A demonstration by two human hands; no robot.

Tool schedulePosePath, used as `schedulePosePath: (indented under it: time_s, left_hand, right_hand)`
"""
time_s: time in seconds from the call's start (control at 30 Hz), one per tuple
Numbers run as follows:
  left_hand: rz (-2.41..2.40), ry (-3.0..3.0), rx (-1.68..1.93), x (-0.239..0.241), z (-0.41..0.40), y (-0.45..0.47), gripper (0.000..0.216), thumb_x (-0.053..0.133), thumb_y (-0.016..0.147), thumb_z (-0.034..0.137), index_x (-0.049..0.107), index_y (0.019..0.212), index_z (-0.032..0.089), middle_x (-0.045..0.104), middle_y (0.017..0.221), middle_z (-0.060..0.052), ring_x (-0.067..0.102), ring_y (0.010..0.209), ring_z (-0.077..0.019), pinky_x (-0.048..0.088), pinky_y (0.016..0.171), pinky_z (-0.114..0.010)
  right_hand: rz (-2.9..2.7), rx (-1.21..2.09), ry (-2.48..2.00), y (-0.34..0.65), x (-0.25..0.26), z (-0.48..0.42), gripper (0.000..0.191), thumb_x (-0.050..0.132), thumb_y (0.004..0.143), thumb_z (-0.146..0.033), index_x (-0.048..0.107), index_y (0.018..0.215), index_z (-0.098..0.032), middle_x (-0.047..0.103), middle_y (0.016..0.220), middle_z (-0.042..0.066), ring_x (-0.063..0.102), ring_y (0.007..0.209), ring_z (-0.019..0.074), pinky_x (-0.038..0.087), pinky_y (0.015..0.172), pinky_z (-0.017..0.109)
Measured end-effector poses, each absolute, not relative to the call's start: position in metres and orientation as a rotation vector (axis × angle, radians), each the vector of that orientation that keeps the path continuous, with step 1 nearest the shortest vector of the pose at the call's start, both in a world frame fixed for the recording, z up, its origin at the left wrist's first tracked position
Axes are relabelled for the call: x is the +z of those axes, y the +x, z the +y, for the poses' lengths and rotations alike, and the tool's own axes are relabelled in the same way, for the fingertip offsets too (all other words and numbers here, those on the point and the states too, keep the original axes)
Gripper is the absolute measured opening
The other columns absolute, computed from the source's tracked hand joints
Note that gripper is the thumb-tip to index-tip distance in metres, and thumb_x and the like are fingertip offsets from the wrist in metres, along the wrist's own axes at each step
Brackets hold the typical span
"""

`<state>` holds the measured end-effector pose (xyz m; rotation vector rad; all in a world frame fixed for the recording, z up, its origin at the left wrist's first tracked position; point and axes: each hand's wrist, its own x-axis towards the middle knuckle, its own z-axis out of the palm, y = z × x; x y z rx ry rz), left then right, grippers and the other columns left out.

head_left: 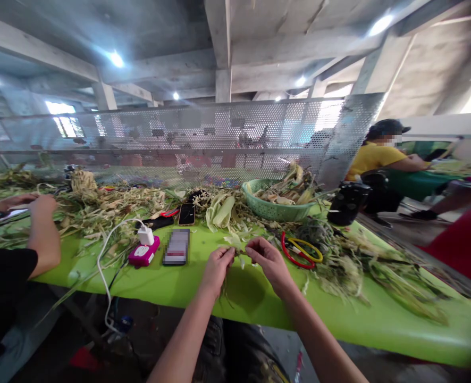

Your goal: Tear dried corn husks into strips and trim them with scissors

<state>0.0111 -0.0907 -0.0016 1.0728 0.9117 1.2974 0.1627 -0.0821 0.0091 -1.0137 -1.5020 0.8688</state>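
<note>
My left hand (219,266) is closed in a pinch around thin strands of corn husk (226,287), whose ends hang below the fingers. Facing it, my right hand (269,261) has its thumb and forefinger together; what they hold, if anything, is too small to make out. A pale scrap of husk (242,261) shows between the two hands. Both hands are just above the green tabletop (203,287). Right of my right hand lies a tool with one red and one yellow loop handle (304,252). Whole pale corn husks (220,211) lie beyond my hands.
A green basket (269,209) of husks stands behind, near a dark container (347,203). Phones (176,247) (186,214) and a pink power socket (143,252) with a white cable lie left. Fibre heaps (339,271) cover the right. A co-worker's arm (44,234) is left; another person (379,157) sits right.
</note>
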Motion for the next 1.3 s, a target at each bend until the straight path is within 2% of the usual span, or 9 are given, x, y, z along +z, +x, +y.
schedulePosePath:
  time_s: [0.13, 0.3, 0.4, 0.63, 0.87, 1.0, 1.1, 1.2, 1.3]
  left_hand:
    - [0.935, 1.143, 1.308, -0.004, -0.091, 0.010, 0.037, 0.059, 0.076, 0.054, 0.064, 0.081, 0.017, 0.049, 0.059, 0.003, 0.036, 0.053, -0.0099, 0.026, 0.053, -0.024]
    - [0.899, 1.129, 1.270, -0.002, -0.093, 0.009, 0.038, 0.060, 0.074, 0.054, 0.064, 0.086, 0.019, 0.051, 0.061, 0.003, 0.040, 0.054, -0.0107, 0.028, 0.052, -0.023]
    - [0.914, 1.129, 1.277, -0.003, -0.092, 0.010, 0.037, 0.060, 0.074, 0.055, 0.059, 0.080, 0.018, 0.049, 0.060, 0.003, 0.039, 0.054, -0.0095, 0.025, 0.050, -0.022]
    - [0.891, 1.002, 1.278, 0.000, -0.091, 0.012, 0.042, 0.068, 0.068, 0.052, 0.045, 0.064, 0.018, 0.033, 0.053, 0.008, 0.024, 0.047, -0.0054, 0.016, 0.046, -0.021]
    - [0.915, 1.012, 1.268, 0.006, -0.093, 0.012, 0.037, 0.074, 0.062, 0.049, 0.059, 0.067, 0.015, 0.047, 0.051, 0.005, 0.040, 0.051, -0.0087, 0.030, 0.051, -0.022]
    - [0.854, 0.992, 1.257, 0.003, -0.092, 0.011, 0.033, 0.072, 0.065, 0.046, 0.063, 0.073, 0.015, 0.050, 0.054, 0.004, 0.043, 0.052, -0.0094, 0.032, 0.053, -0.022]
    - [0.852, 1.033, 1.318, -0.002, -0.090, 0.011, 0.031, 0.070, 0.070, 0.044, 0.065, 0.080, 0.016, 0.053, 0.058, 0.002, 0.047, 0.057, -0.0109, 0.034, 0.056, -0.022]
    - [0.877, 1.118, 1.342, -0.008, -0.088, 0.012, 0.031, 0.068, 0.072, 0.045, 0.065, 0.085, 0.017, 0.058, 0.067, 0.000, 0.051, 0.065, -0.0132, 0.037, 0.062, -0.023]
    - [0.892, 1.180, 1.319, -0.011, -0.087, 0.012, 0.029, 0.065, 0.075, 0.046, 0.063, 0.082, 0.018, 0.056, 0.066, 0.002, 0.049, 0.063, -0.0119, 0.035, 0.061, -0.023]
  right_hand:
    - [-1.663, 0.835, -1.118, 0.163, 0.008, -0.084, 0.029, 0.061, 0.078, -0.046, 0.058, 0.073, -0.018, 0.053, 0.065, -0.001, 0.048, 0.061, 0.0140, 0.039, 0.055, 0.024]
    - [-1.715, 0.807, -1.115, 0.162, 0.005, -0.082, 0.023, 0.067, 0.073, -0.040, 0.061, 0.071, -0.018, 0.056, 0.065, -0.001, 0.051, 0.065, 0.0160, 0.041, 0.060, 0.026]
    - [-1.680, 0.845, -1.090, 0.163, 0.002, -0.080, 0.022, 0.065, 0.074, -0.039, 0.060, 0.071, -0.018, 0.053, 0.063, -0.001, 0.049, 0.063, 0.0153, 0.040, 0.060, 0.026]
    - [-1.648, 0.830, -1.121, 0.161, 0.005, -0.081, 0.028, 0.059, 0.078, -0.045, 0.056, 0.069, -0.019, 0.047, 0.062, -0.002, 0.043, 0.060, 0.0144, 0.035, 0.055, 0.025]
    - [-1.634, 0.772, -1.117, 0.162, 0.005, -0.080, 0.026, 0.058, 0.078, -0.042, 0.053, 0.066, -0.020, 0.044, 0.061, -0.003, 0.042, 0.059, 0.0141, 0.035, 0.055, 0.025]
    - [-1.588, 0.838, -1.087, 0.161, 0.005, -0.080, 0.028, 0.060, 0.078, -0.045, 0.053, 0.069, -0.019, 0.046, 0.063, -0.003, 0.046, 0.062, 0.0141, 0.038, 0.059, 0.026]
    - [-1.550, 0.996, -1.003, 0.161, 0.008, -0.082, 0.029, 0.060, 0.079, -0.048, 0.055, 0.081, -0.019, 0.055, 0.072, -0.001, 0.054, 0.069, 0.0162, 0.042, 0.067, 0.028]
    - [-1.548, 1.045, -1.005, 0.161, 0.008, -0.083, 0.035, 0.063, 0.078, -0.049, 0.057, 0.096, -0.020, 0.060, 0.080, 0.001, 0.056, 0.071, 0.0168, 0.042, 0.065, 0.027]
    - [-1.562, 0.983, -1.071, 0.163, 0.005, -0.082, 0.037, 0.068, 0.073, -0.050, 0.060, 0.093, -0.020, 0.061, 0.074, 0.001, 0.055, 0.067, 0.0168, 0.040, 0.060, 0.026]
